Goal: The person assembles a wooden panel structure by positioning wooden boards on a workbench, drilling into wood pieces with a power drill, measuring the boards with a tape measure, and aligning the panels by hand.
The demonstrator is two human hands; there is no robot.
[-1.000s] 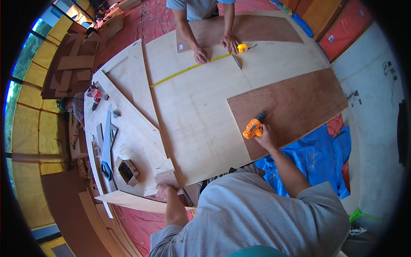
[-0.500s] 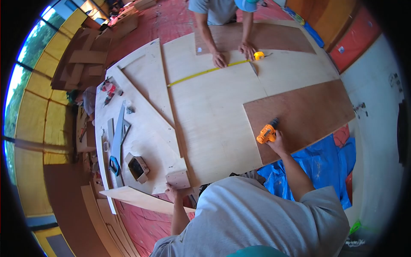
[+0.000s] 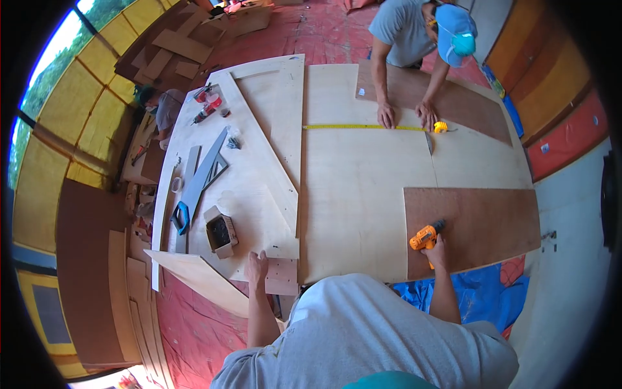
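My right hand (image 3: 438,255) grips an orange cordless drill (image 3: 423,238) by its handle. The drill lies over a brown plywood sheet (image 3: 483,220), its black chuck pointing up and right. My left hand (image 3: 257,264) is at the near edge of the pale panel, beside a small board with drilled holes (image 3: 282,275). Its fingers are bunched, and I cannot see what, if anything, is between them. A dark screw (image 3: 276,246) lies just right of the fingertips. An open carton (image 3: 221,232) with dark contents stands up and left of that hand.
Opposite, a person in a blue cap (image 3: 455,32) leans over a yellow tape measure (image 3: 369,127) with both hands. A handsaw (image 3: 201,185), a red drill (image 3: 208,107) and wooden strips lie on the left. Another person (image 3: 167,110) is beyond the left edge. Blue tarp (image 3: 414,293) shows below right.
My view has turned, shifting the scene right and down. My left hand has moved from the small board's near corner up to the panel edge. My right hand still holds the drill.
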